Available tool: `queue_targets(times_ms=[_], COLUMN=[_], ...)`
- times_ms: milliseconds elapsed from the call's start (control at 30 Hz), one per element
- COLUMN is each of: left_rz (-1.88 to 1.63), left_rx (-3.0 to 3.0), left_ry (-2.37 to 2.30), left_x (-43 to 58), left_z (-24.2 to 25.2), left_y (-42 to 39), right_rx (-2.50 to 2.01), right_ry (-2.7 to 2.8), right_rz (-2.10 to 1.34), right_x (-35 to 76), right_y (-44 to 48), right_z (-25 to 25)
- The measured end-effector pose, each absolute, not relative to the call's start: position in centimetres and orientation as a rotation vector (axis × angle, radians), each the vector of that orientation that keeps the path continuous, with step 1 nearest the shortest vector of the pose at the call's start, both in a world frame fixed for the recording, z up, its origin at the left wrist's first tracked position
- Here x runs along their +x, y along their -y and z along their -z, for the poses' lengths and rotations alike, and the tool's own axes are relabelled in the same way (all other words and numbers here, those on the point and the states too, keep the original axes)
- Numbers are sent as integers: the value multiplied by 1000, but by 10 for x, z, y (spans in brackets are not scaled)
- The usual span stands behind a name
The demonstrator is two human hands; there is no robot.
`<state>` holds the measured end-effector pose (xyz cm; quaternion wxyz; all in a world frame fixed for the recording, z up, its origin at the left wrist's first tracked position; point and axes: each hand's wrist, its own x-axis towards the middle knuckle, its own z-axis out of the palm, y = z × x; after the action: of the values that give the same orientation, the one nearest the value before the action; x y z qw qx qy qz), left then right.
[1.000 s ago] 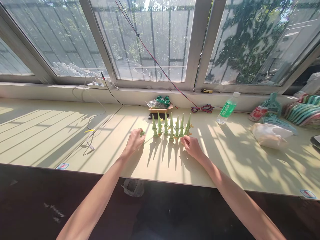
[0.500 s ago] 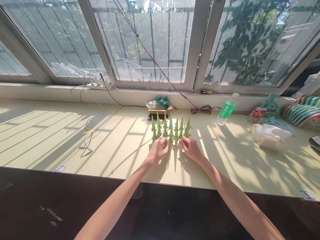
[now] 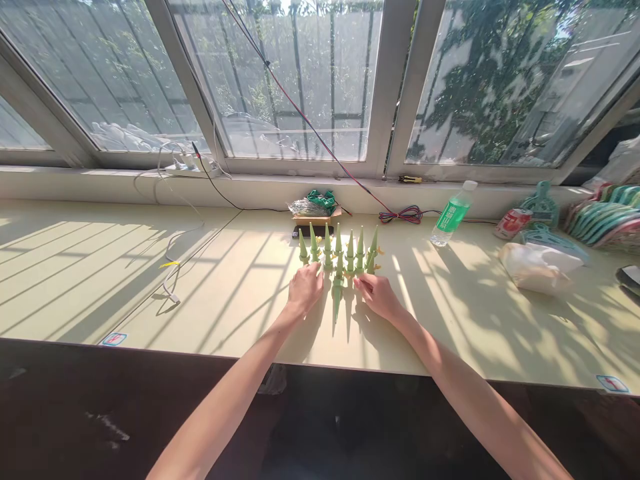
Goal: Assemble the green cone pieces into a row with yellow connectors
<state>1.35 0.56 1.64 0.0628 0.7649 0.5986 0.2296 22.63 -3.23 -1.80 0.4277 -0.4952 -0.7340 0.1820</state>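
Pale green pointed pieces (image 3: pixel 350 257), like slim cones, stand close together in uneven rows, with small yellow bits among them. Toward me, one green spike (image 3: pixel 337 300) lies pointing at the table's front edge. At the near left of the group is my left hand (image 3: pixel 306 287), its fingers curled against the pieces. On the near right, my right hand (image 3: pixel 379 293) has thumb and fingertips pinched together at the base of the pieces. The fingers partly hide what each hand grips.
Behind the pieces sit a dark phone-like slab (image 3: pixel 327 231) and a small open box (image 3: pixel 313 217) with plastic bags. A bottle (image 3: pixel 451 217), a red can (image 3: pixel 513 223), a tissue pack (image 3: pixel 540 267) and hangers (image 3: pixel 605 220) stand to the right. A white cable (image 3: pixel 170 287) trails on the left.
My left hand has shifted left and slightly away from me, uncovering the green spike that points toward me. My right hand stays almost where it was. The whole view has shifted slightly.
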Motion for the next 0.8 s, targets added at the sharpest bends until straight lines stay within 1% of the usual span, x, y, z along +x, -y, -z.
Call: queue_targets(times_ms=[133,367,667,800], left_rz=[-461,-330,-338,-439], left_rx=[2321,2384,2375,2353], left_ry=[-1986,-1992,-1977,-1930], left_x=[11,12,11,11], left_z=[-22,-17,-12,-13], left_y=[-17,-26,-29,-26], right_rx=[-1223,-1227,-1218,-1221], right_ry=[1836,1850,1853,1851], right_rz=[-461,-452,-449,-447], right_x=[227,228,228,228], right_y=[32,31,31,32], right_z=[18,20,21,20])
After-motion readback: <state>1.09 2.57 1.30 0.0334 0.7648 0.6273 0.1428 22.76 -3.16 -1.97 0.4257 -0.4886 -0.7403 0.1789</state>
